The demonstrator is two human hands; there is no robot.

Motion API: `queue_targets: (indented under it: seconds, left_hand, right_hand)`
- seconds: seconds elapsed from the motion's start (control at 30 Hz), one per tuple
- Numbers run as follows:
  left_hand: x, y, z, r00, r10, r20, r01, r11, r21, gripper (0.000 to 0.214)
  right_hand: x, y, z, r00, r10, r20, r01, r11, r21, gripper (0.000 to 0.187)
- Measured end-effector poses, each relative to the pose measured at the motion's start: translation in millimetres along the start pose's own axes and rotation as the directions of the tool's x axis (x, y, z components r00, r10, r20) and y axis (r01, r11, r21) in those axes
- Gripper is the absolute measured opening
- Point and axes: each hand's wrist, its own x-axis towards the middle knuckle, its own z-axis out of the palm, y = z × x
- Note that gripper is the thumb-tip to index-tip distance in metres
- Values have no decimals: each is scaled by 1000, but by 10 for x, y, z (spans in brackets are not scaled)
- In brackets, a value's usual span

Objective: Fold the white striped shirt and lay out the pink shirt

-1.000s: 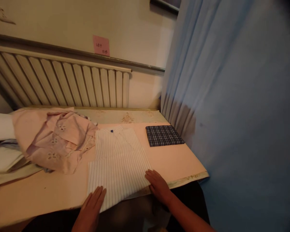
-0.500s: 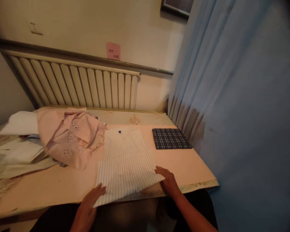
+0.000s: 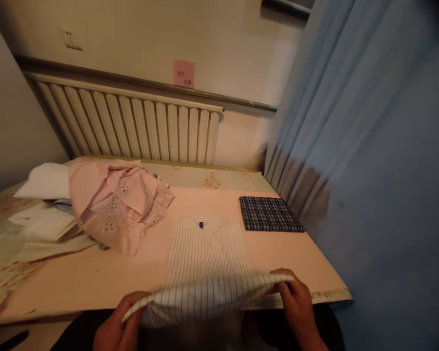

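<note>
Striped shirt (image 3: 209,249) is on the bench (image 3: 76,282), near the front edge and roughly centred. Collar end points to 12 o'clock, hem to 6. There's a small blue tag (image 3: 201,224) at the collar. Upper part lies flat on the bench. The hem end is off the surface, held as a band across the front edge (its underside is hidden, so I can't tell how far it's doubled over).

Left hand (image 3: 111,332): closed on the hem's left corner, 7 o'clock of the shirt, fingers curled around the fabric.

Right hand (image 3: 299,306): closed on the hem's right corner, 4 o'clock of the shirt, fingers wrapped over the cloth at the bench edge.

The hands are well apart, with the hem spanning between them.

Around it:
- Pink blouse (image 3: 120,204) with eyelet embroidery, crumpled, at 10 o'clock of the shirt. It is just beside the collar corner and looks apart from it.
- White cloths (image 3: 46,180), stacked at 9 o'clock beyond the blouse, partly under it.
- Plaid cloth (image 3: 270,214), folded flat at 2 o'clock, apart from the shirt and near the curtain.
- Blue curtain (image 3: 369,146) runs along the bench's 3 o'clock side.
- Radiator (image 3: 131,126) stands behind the bench at 12 o'clock.
- Pink note (image 3: 183,74) is stuck on the wall above the radiator. It has writing on it, too small to read.
</note>
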Motion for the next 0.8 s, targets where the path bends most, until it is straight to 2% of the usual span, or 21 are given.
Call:
queue_targets:
  seconds: [0.1,0.17,0.27,0.37,0.43,0.53,0.63,0.8]
  left_hand:
    - [599,269,106,999,-43,-21,44,998,49,34]
    - [1098,346,263,997,-73,12,71,992,107,33]
    - [1822,275,623,980,-153,126,120,963,242,34]
    - [2273,37,1008,951,-261,165,198,925,324,29]
    - [2371,-145,1191,927,-321,195,240,905,350,28]
    - [2313,-351,1308,903,-370,216,281,892,353,35]
    - [2152,-445,1279,891,-390,234,306,894,327,42]
    - [1747,-487,1085,875,-402,269,347,909,229,42]
  right_hand:
    - [483,-11,261,994,47,-95,-53,997,-58,31]
    - [902,71,527,992,79,-97,-87,993,-80,31]
    - [1508,332,1001,986,164,-24,-165,963,-214,28]
    - [1852,694,1398,962,263,74,-234,932,-277,24]
    - [1896,925,1542,938,319,132,-268,913,-307,19]
    - [1807,1167,1584,911,373,179,-297,891,-344,16]
    - [1683,1258,1519,893,397,214,-308,883,-354,19]
    - [1441,1207,1341,881,407,242,-321,889,-327,21]
